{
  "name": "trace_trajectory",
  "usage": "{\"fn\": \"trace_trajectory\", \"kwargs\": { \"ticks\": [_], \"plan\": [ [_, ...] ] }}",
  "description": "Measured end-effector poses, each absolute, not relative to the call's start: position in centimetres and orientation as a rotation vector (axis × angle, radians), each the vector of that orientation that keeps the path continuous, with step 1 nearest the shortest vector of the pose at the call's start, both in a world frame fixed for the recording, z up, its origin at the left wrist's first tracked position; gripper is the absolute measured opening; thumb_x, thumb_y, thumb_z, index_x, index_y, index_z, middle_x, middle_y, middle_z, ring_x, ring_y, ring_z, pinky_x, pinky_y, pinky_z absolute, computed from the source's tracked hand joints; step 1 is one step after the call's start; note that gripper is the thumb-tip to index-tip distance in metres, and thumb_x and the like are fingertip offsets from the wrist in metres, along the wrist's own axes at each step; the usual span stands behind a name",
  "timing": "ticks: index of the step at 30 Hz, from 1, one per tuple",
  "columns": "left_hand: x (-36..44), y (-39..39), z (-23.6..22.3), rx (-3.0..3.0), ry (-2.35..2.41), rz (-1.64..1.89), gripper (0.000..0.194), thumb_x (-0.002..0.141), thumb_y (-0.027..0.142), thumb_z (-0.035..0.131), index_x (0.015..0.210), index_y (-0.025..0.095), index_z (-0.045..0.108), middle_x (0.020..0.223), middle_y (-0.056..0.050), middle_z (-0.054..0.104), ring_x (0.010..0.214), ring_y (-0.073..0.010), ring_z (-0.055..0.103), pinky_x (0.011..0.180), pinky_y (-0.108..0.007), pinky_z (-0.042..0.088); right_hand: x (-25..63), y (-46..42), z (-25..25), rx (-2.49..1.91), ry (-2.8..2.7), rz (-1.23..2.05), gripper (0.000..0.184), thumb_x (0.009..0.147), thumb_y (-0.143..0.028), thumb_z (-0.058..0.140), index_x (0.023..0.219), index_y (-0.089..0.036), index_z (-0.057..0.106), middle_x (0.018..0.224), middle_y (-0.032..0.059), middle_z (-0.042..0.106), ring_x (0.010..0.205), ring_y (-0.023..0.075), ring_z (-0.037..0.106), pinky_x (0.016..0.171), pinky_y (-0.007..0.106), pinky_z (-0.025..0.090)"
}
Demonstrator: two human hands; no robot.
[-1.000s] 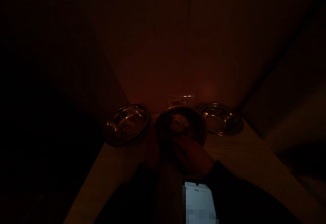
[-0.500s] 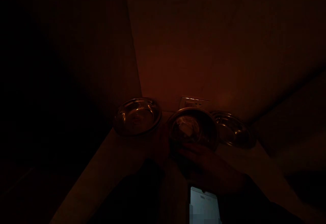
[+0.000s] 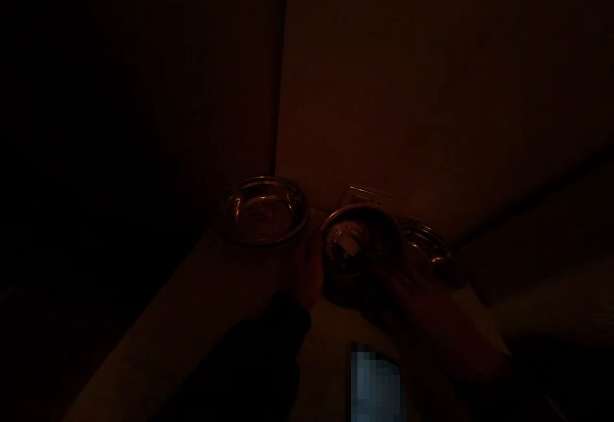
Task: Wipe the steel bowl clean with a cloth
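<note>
The scene is very dark. A deep metal bowl [image 3: 364, 275] is tilted so that its inside faces me, and a pale patch shows inside it. My left hand [image 3: 309, 272] is curled against the bowl's left side. At the front right of the bowl lies my right hand [image 3: 412, 297], its dim fingers against the bowl's wall. Below the bowl, between my forearms, a phone [image 3: 377, 383] with a lit screen shows at the bottom of the view.
A shallow metal dish [image 3: 263, 240] stands on the left of the pale tabletop [image 3: 158, 326]. Another metal dish [image 3: 434, 256] lies partly behind the bowl on the right. A socket plate [image 3: 367, 195] is on the wall [image 3: 384, 102] behind.
My left hand now shows clearly at the bowl's left side. My right hand has moved right, from across the bowl's front to its right side. The view has shifted slightly and is dimmer.
</note>
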State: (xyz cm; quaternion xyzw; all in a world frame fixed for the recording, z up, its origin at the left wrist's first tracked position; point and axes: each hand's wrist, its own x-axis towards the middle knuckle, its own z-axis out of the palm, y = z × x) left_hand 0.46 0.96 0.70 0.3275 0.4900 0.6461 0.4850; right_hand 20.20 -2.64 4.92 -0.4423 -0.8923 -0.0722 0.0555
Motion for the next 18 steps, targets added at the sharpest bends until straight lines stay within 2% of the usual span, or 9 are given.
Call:
{"fn": "trace_trajectory", "kwargs": {
  "ticks": [3,6,14,18],
  "plan": [
    [0.6,0.8,0.4,0.792,1.193,1.563,0.034,0.088,0.045,0.051,0.097,0.021,0.073,0.102,-0.006,0.073,0.107,-0.0252,0.062,0.102,-0.037,0.041,18.7,-2.5,4.0,-1.357,-2.759,-0.326,0.031,0.086,-0.021,0.055,0.115,-0.018,0.065,0.114,0.0126,0.068,0.102,0.0308,0.061,0.084,0.049,0.048],
    [0.6,0.8,0.5,0.811,1.196,1.552,0.037,0.088,0.048,0.049,0.095,0.020,0.073,0.096,-0.006,0.074,0.098,-0.0251,0.065,0.095,-0.037,0.046,17.9,-2.4,3.7,-1.338,-2.763,-0.299,0.028,0.087,-0.021,0.055,0.112,-0.018,0.067,0.112,0.0108,0.069,0.103,0.0292,0.060,0.085,0.048,0.045],
    [0.6,0.8,0.7,0.870,1.244,1.517,0.036,0.092,0.040,0.043,0.104,0.022,0.071,0.107,-0.005,0.073,0.106,-0.0241,0.064,0.097,-0.035,0.045,17.2,-3.3,3.0,-1.338,-2.767,-0.116,0.044,0.088,-0.030,0.054,0.128,-0.013,0.057,0.126,0.0117,0.063,0.114,0.0329,0.051,0.090,0.050,0.043],
    [0.7,0.8,0.7,0.838,1.243,1.512,0.036,0.093,0.039,0.041,0.101,0.021,0.072,0.101,-0.007,0.074,0.099,-0.0246,0.066,0.094,-0.036,0.046,16.7,-3.2,3.1,-1.350,-2.810,-0.094,0.045,0.089,-0.030,0.052,0.131,-0.013,0.055,0.127,0.0116,0.062,0.110,0.0337,0.051,0.089,0.052,0.045]
  ]
}}
